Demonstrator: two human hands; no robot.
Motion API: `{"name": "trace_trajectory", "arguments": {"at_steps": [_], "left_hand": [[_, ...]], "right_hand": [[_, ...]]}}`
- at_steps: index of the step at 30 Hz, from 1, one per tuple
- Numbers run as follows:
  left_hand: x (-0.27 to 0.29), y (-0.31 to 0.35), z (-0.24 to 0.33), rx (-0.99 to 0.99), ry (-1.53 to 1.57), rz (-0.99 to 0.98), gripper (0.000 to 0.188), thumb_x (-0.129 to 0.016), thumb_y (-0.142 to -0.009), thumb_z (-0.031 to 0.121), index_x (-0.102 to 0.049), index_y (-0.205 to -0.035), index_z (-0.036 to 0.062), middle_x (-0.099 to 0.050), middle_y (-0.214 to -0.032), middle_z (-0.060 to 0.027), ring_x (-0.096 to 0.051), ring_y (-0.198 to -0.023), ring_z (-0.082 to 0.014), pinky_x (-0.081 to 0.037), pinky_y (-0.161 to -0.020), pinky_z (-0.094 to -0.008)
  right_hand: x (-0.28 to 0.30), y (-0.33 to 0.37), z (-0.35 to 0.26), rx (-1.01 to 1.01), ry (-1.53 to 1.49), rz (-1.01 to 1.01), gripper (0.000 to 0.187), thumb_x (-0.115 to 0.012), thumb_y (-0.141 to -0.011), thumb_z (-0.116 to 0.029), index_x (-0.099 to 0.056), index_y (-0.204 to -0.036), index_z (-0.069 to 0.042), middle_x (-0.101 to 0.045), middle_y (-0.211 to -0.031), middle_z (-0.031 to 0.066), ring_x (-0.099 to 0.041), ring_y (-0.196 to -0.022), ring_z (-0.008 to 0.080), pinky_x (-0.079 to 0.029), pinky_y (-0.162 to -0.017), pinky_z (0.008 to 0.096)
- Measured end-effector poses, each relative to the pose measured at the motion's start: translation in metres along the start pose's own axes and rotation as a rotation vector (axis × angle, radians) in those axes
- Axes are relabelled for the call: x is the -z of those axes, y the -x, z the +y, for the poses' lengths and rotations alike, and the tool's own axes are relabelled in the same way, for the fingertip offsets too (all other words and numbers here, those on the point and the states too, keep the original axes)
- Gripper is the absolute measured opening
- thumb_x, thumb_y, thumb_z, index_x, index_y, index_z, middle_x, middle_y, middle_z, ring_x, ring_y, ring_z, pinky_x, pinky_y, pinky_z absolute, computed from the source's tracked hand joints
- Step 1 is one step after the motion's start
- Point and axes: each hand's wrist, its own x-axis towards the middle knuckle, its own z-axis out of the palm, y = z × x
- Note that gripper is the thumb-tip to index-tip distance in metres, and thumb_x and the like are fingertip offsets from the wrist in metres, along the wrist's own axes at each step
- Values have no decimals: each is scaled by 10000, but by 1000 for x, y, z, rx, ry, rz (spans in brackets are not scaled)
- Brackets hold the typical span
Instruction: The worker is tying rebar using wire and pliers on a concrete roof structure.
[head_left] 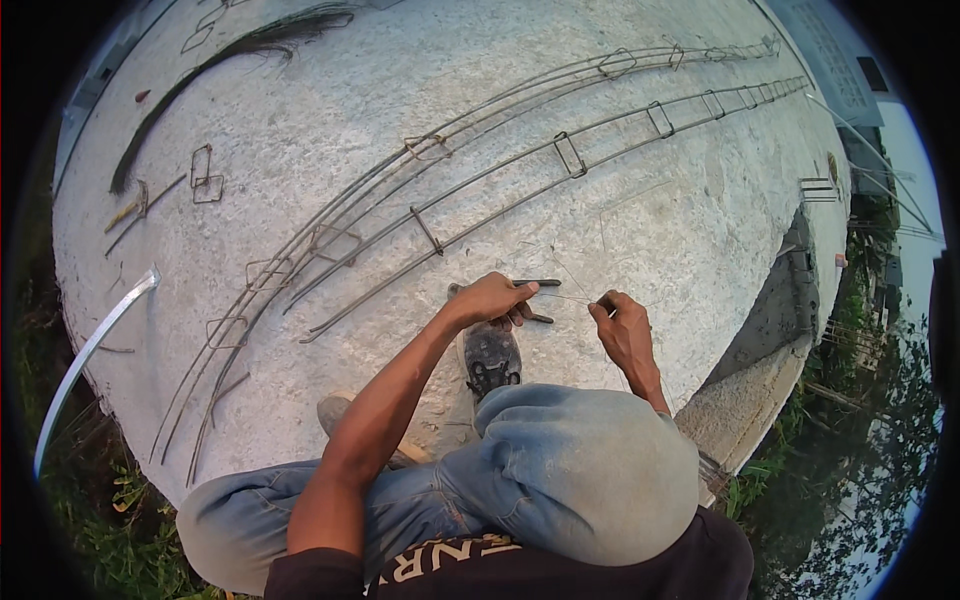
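Observation:
My left hand (pixel 493 300) is closed around a pair of dark pincers. Two handles (pixel 541 283) stick out to the right of its fingers, and the grip hides the middle of the tool. A thin tie wire (pixel 568 297) stretches from the left fingers to my right hand (pixel 624 332), whose fingertips pinch it. More fine wire strands trail around the right hand. Beyond both hands lies a rebar cage (pixel 520 208) of long bars with square stirrups (pixel 569 155) along it, apart from my hands.
Another bundle of bars with stirrups (pixel 427 147) lies just beyond the cage. Dark wire strands (pixel 215 60) and a hammer-like tool (pixel 140 205) are at the far left. A rectangular opening (pixel 750 320) cuts the concrete slab at right; a pale pipe (pixel 95 345) rises at left.

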Motion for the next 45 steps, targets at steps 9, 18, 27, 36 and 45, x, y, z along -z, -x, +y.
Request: {"name": "trace_trajectory", "arguments": {"at_steps": [9, 18, 27, 36, 45], "left_hand": [[-79, -51, -56, -80, 1016, 127, 428, -399, -1044, 316, -540, -1190, -60, -622, -1156, -187, -644, -1058, -276, -549, -913, -341], [-113, -30, -27, -213, 889, 13, 413, -436, -1034, 322, -597, -1125, -48, -642, -1122, -162, -648, -1028, -250, -535, -907, -343], [-102, -18, -7, -506, 417, 66, 442, -489, -1013, 356, -642, -1149, -36, -692, -1026, -139, -649, -998, -202, -501, -922, -341], [-65, -1, 21, -532, 444, 333, 315, -525, -1004, 251, -657, -1002, -34, -666, -821, -56, -619, -754, -99, -500, -687, -255], [-73, 9, 27, -632, 414, 416, 326, -528, -995, 258, -660, -1020, -39, -692, -833, -97, -674, -758, -143, -528, -649, -276]], "right_hand": [[-26, 42, 1, -335, -174, -279, 304, -607, -860, -220, -659, -888, 78, -643, -684, 199, -629, -616, 248, -486, -603, 368], [18, 55, 1, -459, -216, -522, 299, -597, -867, -213, -664, -951, 66, -679, -798, 153, -657, -707, 196, -508, -638, 318], [21, 47, -14, -455, -152, -641, 332, -622, -855, -226, -666, -1024, 57, -692, -879, 171, -674, -800, 234, -526, -727, 351], [6, -13, -58, 305, -221, -11, 273, -724, -843, -159, -670, -1046, 14, -652, -959, 131, -648, -834, 212, -542, -678, 322], [-17, -41, -61, 178, -452, 161, 134, -634, -903, -93, -637, -954, 31, -630, -879, 98, -652, -816, 181, -543, -708, 304]]}}
